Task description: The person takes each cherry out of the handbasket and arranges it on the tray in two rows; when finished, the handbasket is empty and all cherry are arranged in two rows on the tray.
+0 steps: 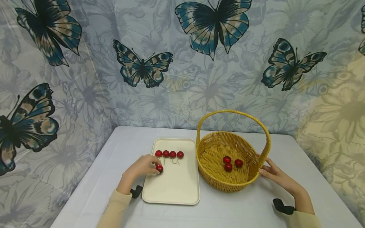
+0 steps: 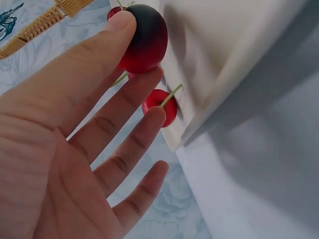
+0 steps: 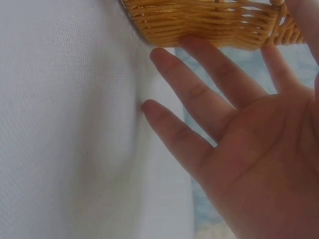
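Note:
In the head view, my left hand (image 1: 145, 166) pinches a dark red cherry (image 1: 159, 169) over the left side of a cream tray (image 1: 171, 193). The left wrist view shows that cherry (image 2: 144, 40) between thumb and fingertip, the other fingers spread. A row of several stemmed cherries (image 1: 172, 154) lies just beyond it on the tray. To the right stands a yellow wicker basket (image 1: 211, 180) with a tall handle and three cherries (image 1: 228, 167) inside. My right hand (image 1: 276, 177) touches its right side near the handle's foot, fingers (image 3: 194, 92) spread and fairly straight.
A white cloth covers the table (image 1: 228, 210). Behind it hangs a butterfly-patterned cloth (image 1: 159, 104). The basket's arched handle (image 1: 232, 111) rises above the bowl, and its left side stands close against the tray's right edge. Each wrist wears a black device (image 1: 282, 207).

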`<act>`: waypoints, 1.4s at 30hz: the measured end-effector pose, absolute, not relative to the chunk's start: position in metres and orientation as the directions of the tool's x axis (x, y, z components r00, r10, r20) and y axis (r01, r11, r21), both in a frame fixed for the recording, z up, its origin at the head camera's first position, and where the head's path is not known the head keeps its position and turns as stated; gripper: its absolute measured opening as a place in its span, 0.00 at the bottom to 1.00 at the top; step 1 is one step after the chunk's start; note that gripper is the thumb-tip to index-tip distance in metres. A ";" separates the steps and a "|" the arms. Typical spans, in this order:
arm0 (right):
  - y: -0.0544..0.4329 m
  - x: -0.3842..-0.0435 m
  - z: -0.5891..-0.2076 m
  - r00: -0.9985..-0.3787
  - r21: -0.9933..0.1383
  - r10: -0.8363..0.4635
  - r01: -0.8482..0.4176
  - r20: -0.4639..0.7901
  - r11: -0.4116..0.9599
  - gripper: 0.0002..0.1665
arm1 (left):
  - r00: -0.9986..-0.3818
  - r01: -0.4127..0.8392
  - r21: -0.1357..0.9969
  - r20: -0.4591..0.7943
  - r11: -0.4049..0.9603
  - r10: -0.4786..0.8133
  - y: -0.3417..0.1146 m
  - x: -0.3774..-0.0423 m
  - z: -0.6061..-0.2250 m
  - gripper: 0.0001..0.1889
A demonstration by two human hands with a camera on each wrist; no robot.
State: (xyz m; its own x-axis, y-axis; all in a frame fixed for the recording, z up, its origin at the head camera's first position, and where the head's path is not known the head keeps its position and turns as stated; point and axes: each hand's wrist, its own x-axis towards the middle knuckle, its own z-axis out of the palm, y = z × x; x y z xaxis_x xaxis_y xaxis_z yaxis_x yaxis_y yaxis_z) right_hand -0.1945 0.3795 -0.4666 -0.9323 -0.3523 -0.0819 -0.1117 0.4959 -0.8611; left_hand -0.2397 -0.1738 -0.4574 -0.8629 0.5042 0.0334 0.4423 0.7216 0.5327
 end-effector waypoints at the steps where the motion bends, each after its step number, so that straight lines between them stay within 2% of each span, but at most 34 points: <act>1: 0.380 -0.194 -0.467 -0.932 -0.861 -0.353 -0.112 -0.082 0.497 0.38 | -0.864 0.440 0.530 0.030 0.725 0.502 -0.174 -0.239 -0.458 0.12; 7: 0.381 -0.195 -0.467 -0.928 -0.862 -0.366 -0.129 -0.069 0.491 0.38 | -0.881 0.416 0.497 0.013 0.761 0.473 -0.177 -0.239 -0.458 0.12; 24: 0.381 -0.193 -0.466 -0.938 -0.858 -0.338 -0.106 -0.083 0.503 0.39 | -0.907 0.351 0.510 -0.024 0.785 0.421 -0.183 -0.240 -0.457 0.14; 42: 0.381 -0.196 -0.467 -0.934 -0.859 -0.348 -0.111 -0.081 0.499 0.39 | -0.891 0.369 0.534 -0.028 0.761 0.452 -0.184 -0.237 -0.450 0.15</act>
State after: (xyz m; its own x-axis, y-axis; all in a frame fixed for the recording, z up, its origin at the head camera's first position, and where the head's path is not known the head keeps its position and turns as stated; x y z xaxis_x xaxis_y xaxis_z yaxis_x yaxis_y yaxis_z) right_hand -0.1961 0.3805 -0.4672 -0.9341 -0.3477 -0.0814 -0.1108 0.4990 -0.8595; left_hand -0.2368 -0.1842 -0.4504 -0.8915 0.4521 -0.0284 0.3688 0.7607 0.5342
